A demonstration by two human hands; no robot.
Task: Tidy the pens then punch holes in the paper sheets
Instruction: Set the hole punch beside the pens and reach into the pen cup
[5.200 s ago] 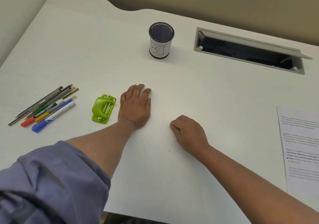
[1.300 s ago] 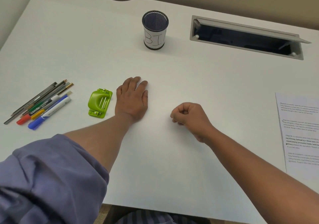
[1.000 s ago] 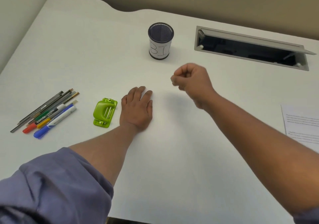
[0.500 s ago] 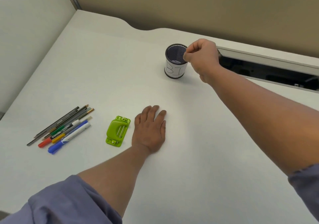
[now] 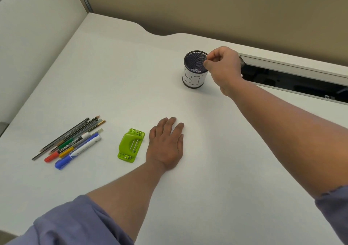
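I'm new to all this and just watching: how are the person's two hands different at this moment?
The left hand lies flat on the desk, fingers straight, holding nothing; the right hand has its fingers curled, pinching the rim of the mesh pen cup. The left hand rests close to the person, beside the green hole punch; the right hand reaches far across the desk. Both are bare.

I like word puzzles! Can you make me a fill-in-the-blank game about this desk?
1. The hole punch is coloured ____.
2. The right hand pinches the rim of the ____.
3. The left hand lies ____ on the desk.
4. The pens lie on the ____.

Answers: green; pen cup; flat; desk.
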